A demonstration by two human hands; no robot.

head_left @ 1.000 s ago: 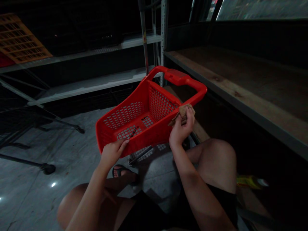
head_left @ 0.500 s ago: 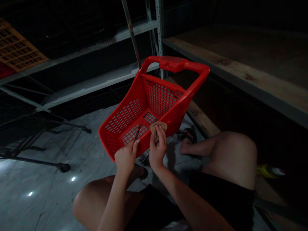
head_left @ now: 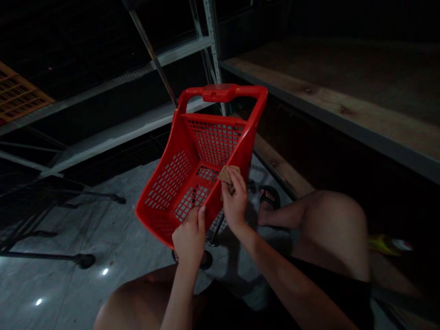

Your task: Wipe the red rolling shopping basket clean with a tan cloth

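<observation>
A red plastic cart basket [head_left: 178, 169] with mesh walls and a handle bar at its far end is tilted up in front of me. My left hand [head_left: 189, 236] grips its near rim with fingers curled over the edge. My right hand [head_left: 235, 201] is closed on a small brownish folded cloth [head_left: 227, 174] and presses it against the basket's right wall near the rim. I sit low on the floor with bare knees on either side.
Metal shelving [head_left: 113, 123] runs along the left and back. A wooden shelf board [head_left: 330, 101] stretches on the right. An orange crate [head_left: 17, 94] sits at far left. A cart frame with wheels [head_left: 82, 260] stands on the grey floor. Sandalled feet show under the basket.
The basket has swung so its handle points more straight away from me. My right hand with the cloth moved from the handle side down to the near right wall. My left hand slid right along the rim.
</observation>
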